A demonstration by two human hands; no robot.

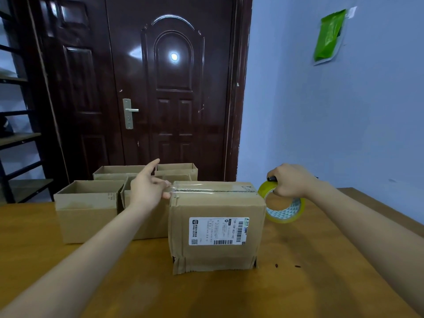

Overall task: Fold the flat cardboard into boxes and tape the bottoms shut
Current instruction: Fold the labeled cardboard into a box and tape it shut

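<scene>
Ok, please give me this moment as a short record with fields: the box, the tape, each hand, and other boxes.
box: labelled box on the table, flaps shut on top
tape strip: clear tape strip lies across the top seam
left hand: left hand presses the strip end at the box's left edge
right hand: right hand grips the tape roll beside the box
other boxes: open boxes behind
</scene>
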